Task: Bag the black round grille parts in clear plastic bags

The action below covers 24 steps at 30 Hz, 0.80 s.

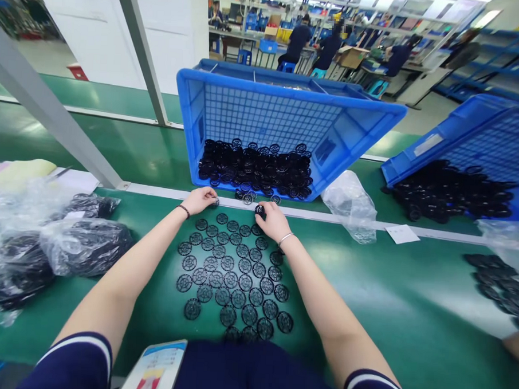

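Note:
Many thin black spoked plastic wheels [227,263] lie flat in loose rows on the green tabletop in front of me. My left hand [201,200] is at the far left end of these rows, its fingertips pinched on the edge of a black wheel [216,202]. At the far right end, my right hand [274,221] grips another black wheel [259,209] between thumb and fingers. Just beyond both hands, a blue crate [263,117] is tipped on its side with its mouth toward me. A heap of the same wheels [254,168] fills its lower side.
Clear plastic bags of black parts [85,241] lie at the left. A second tipped blue crate [460,131] with black parts stands at the right, near a crumpled plastic bag [351,204] and a white paper slip [402,234]. Several people sit at benches in the background.

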Motion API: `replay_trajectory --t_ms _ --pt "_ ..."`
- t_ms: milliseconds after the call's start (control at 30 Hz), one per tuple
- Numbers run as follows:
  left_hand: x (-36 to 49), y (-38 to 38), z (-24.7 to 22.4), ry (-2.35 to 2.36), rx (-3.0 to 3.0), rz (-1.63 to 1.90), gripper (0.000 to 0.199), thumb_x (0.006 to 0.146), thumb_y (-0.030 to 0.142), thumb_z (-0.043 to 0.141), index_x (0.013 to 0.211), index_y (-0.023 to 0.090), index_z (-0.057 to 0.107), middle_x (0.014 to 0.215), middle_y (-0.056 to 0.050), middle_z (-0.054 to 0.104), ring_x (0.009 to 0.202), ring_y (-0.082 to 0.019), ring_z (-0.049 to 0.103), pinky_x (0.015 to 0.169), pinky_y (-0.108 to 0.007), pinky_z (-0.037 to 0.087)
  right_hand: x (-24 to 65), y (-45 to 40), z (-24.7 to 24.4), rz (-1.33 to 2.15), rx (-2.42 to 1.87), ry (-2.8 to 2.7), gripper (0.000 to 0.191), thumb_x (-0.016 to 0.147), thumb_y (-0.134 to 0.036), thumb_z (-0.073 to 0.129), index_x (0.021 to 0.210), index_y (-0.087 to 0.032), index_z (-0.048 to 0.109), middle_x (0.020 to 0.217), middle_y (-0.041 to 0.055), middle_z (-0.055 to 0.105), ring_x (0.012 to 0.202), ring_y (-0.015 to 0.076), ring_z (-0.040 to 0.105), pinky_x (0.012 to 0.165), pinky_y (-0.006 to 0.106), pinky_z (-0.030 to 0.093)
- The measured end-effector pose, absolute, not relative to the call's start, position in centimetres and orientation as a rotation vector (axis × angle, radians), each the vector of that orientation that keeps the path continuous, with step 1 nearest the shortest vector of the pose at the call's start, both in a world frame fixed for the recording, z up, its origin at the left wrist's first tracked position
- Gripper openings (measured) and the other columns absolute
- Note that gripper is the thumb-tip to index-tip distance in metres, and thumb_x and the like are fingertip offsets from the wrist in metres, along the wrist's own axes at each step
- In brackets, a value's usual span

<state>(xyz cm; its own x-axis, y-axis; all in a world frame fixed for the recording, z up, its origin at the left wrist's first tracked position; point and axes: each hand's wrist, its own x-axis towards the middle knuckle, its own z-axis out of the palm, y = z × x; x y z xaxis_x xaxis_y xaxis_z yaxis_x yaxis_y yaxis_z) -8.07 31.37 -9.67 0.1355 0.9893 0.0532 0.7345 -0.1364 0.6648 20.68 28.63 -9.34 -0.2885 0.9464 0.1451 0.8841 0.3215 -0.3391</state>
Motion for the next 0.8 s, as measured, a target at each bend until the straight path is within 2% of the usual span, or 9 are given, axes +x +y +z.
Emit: replay_trajectory --t_ms 67,167,267,400,600,800 --pt "-9.6 29.9 -9.6 1.609 1.969 0.626 0.004 0.074 0.023 0.067 0.077 0.020 0.068 0.070 0.000 0.066 0.065 -0.015 0.061 0.068 -0.026 0.052 21.5 27.7 -9.4 0.301 -1.624 -2.308 0.036 0.085 -0.027 0.058 0.120 -0.018 0.059 0.112 0.0109 0.061 0.104 0.0232 0.059 0.093 0.034 0.048" --pt "-10.4 28.8 -9.1 1.591 2.027 0.602 0.006 0.066 0.024 0.072 0.069 0.022 0.068 0.073 -0.002 0.064 0.077 -0.020 0.063 0.081 -0.032 0.053 21.9 27.1 -9.1 0.338 -1.610 -2.368 0.030 0.086 -0.036 0.061 0.111 -0.019 0.065 0.106 0.0094 0.061 0.101 0.0229 0.059 0.092 0.033 0.048" --pt "-8.8 29.4 -8.8 1.614 2.052 0.647 0.008 0.069 0.023 0.071 0.077 0.021 0.070 0.084 -0.005 0.063 0.089 -0.024 0.063 0.092 -0.037 0.050 21.0 27.8 -8.7 0.313 -1.603 -2.356 0.032 0.089 -0.038 0.059 0.114 -0.017 0.064 0.108 0.0110 0.060 0.105 0.0240 0.057 0.095 0.034 0.046" --pt "-4.0 31.4 -9.0 1.645 2.060 0.736 0.021 0.074 0.018 0.067 0.095 0.021 0.069 0.101 -0.006 0.063 0.102 -0.022 0.061 0.100 -0.034 0.046 18.2 29.3 -8.7 0.272 -1.548 -2.320 0.029 0.090 -0.030 0.057 0.117 -0.019 0.063 0.114 0.0109 0.060 0.109 0.0250 0.053 0.097 0.037 0.044" --pt "0.6 33.8 -10.3 1.850 1.937 0.816 0.020 0.076 0.030 0.072 0.089 0.018 0.064 0.095 -0.011 0.066 0.100 -0.029 0.061 0.093 -0.040 0.048 16.7 30.0 -10.4 0.270 -1.502 -2.307 0.020 0.092 -0.026 0.053 0.103 -0.019 0.068 0.114 0.0123 0.062 0.105 0.0267 0.052 0.093 0.041 0.044" --pt "-0.7 34.0 -10.6 1.863 1.891 0.888 0.020 0.078 0.030 0.069 0.092 0.017 0.061 0.088 -0.007 0.066 0.086 -0.023 0.063 0.083 -0.036 0.051 18.0 30.3 -11.7 0.372 -1.406 -2.212 0.019 0.093 -0.028 0.052 0.101 -0.020 0.067 0.112 0.0097 0.065 0.105 0.0242 0.055 0.096 0.039 0.043"
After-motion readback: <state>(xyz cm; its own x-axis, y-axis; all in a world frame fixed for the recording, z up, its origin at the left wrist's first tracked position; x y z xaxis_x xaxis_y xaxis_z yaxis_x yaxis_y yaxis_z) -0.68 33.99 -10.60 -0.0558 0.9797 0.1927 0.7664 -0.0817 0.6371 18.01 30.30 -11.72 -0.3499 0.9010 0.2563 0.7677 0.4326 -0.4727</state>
